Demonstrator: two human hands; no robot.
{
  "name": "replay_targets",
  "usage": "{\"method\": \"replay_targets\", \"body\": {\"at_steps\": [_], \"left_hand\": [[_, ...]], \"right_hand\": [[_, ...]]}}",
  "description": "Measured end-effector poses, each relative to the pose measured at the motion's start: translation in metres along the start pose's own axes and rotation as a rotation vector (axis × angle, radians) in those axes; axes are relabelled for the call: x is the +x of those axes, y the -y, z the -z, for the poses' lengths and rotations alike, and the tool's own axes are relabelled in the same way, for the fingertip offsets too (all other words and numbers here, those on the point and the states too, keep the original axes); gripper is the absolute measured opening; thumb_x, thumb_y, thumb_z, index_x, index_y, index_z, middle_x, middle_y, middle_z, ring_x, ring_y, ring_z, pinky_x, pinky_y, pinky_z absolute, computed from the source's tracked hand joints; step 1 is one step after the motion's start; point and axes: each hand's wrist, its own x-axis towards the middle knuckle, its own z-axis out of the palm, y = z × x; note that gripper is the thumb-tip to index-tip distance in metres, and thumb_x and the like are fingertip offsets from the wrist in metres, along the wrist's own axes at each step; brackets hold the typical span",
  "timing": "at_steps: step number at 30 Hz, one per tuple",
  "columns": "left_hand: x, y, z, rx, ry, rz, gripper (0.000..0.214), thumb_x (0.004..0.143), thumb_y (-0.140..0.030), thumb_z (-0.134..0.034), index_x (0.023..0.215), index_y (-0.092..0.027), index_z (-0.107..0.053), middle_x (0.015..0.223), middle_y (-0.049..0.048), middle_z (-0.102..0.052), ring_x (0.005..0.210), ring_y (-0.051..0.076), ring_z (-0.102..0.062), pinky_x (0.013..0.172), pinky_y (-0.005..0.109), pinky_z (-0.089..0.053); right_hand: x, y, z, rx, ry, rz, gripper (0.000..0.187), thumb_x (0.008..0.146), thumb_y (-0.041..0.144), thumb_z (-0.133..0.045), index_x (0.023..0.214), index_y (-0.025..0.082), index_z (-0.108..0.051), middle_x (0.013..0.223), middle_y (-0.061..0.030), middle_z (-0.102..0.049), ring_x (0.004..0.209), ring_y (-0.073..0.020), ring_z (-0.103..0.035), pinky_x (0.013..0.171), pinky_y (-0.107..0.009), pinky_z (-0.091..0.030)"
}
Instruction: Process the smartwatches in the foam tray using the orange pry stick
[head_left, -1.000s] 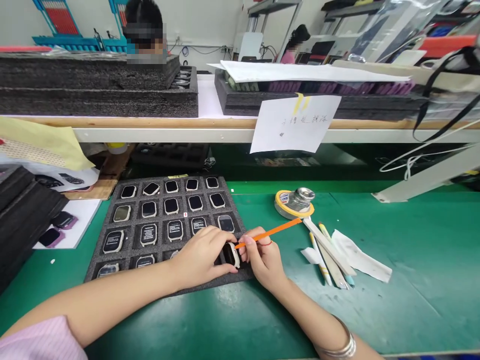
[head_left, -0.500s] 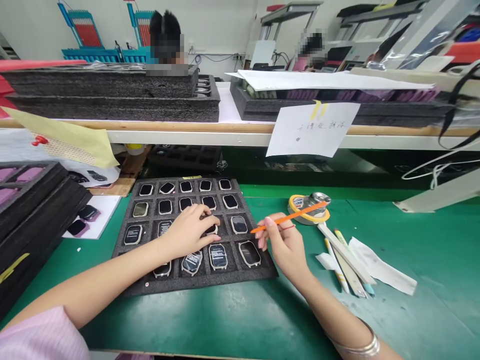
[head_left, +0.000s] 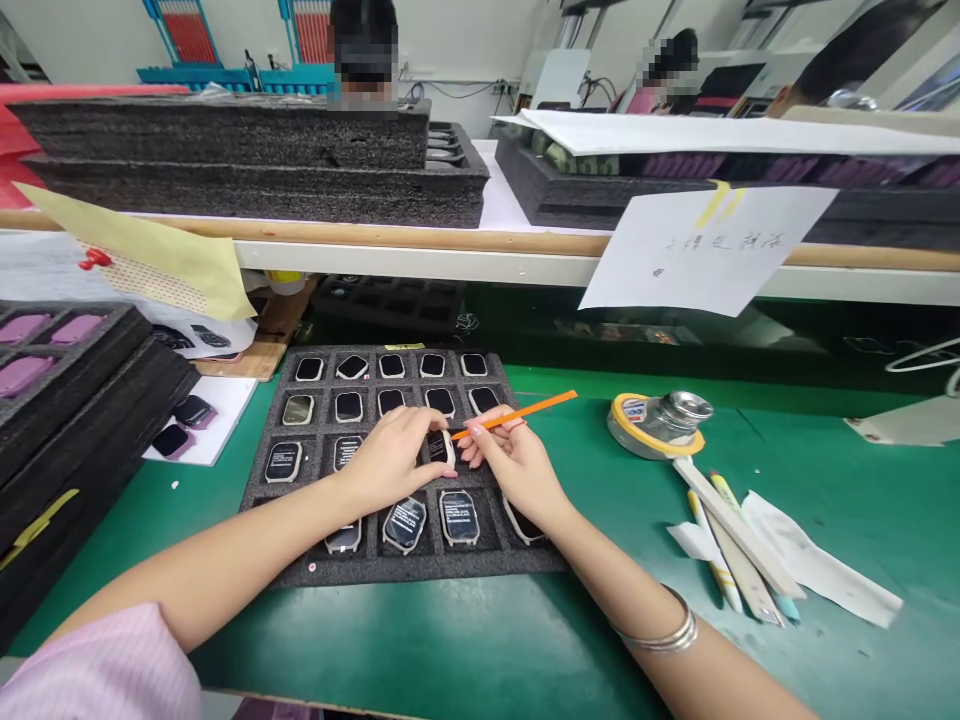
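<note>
Orange stick in the right hand points at the watch pinched by the left hand.

L hand palm-down, R hand pinching, close tog.

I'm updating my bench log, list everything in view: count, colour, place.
Foam tray: one, black, on green bench
Watches: sixteen or more, pale-framed, in tray
Held watch: one, pale, in left hand
Stick: one, orange, in right hand
Tape roll: one, yellow, right of tray
Container: one, silver, by tape roll
Pens, strips: several, mostly pale, near tape roll
Other watches: two, purple, left of tray
Stacked trays: several, black, left and on shelf
Sign: one, white, hanging from shelf
People: at least two, one in pink, behind shelf
Left hand: one, bare, over tray
Right hand: one, bare, over tray
</note>
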Motion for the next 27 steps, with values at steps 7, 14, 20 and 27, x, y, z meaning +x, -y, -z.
{"method": "replay_targets", "body": {"at_steps": [7, 14, 20, 27], "left_hand": [[0.002, 0.0, -0.002, -0.034, 0.022, 0.03, 0.045, 0.081, -0.034, -0.081, 0.113, -0.019, -0.054, 0.115, 0.0091, -0.067, 0.11, 0.029, -0.063, 0.097, 0.048, -0.05], [0.001, 0.0, -0.001, -0.023, 0.011, 0.018, 0.056, 0.081, -0.035, -0.081, 0.126, -0.017, -0.051, 0.118, 0.0115, -0.066, 0.111, 0.029, -0.061, 0.098, 0.049, -0.049], [-0.008, -0.019, 0.006, -0.017, 0.045, -0.152, 0.024, 0.096, -0.039, -0.061, 0.107, -0.018, -0.065, 0.101, 0.0078, -0.066, 0.099, 0.024, -0.06, 0.094, 0.042, -0.049], [-0.025, -0.04, 0.001, 0.09, 0.175, -0.33, 0.026, 0.09, -0.043, -0.069, 0.105, -0.021, -0.071, 0.126, 0.0148, -0.06, 0.126, 0.034, -0.053, 0.107, 0.055, -0.044]], "right_hand": [[-0.001, 0.001, 0.001, -0.034, 0.021, -0.006, 0.042, 0.086, 0.061, -0.066, 0.088, 0.02, -0.057, 0.076, -0.0046, -0.072, 0.062, -0.0139, -0.068, 0.056, -0.027, -0.058], [-0.003, 0.002, -0.002, -0.056, 0.015, 0.019, 0.044, 0.086, 0.064, -0.065, 0.087, 0.021, -0.056, 0.074, -0.0042, -0.071, 0.061, -0.0149, -0.068, 0.055, -0.028, -0.058], [-0.007, 0.007, 0.001, -0.052, -0.083, 0.057, 0.04, 0.088, 0.061, -0.062, 0.088, 0.022, -0.054, 0.075, -0.0036, -0.071, 0.062, -0.015, -0.068, 0.059, -0.029, -0.06], [-0.033, 0.018, 0.005, -0.079, -0.158, 0.116, 0.03, 0.091, 0.052, -0.063, 0.088, 0.022, -0.058, 0.081, -0.0047, -0.072, 0.069, -0.0161, -0.07, 0.065, -0.03, -0.061]]}}
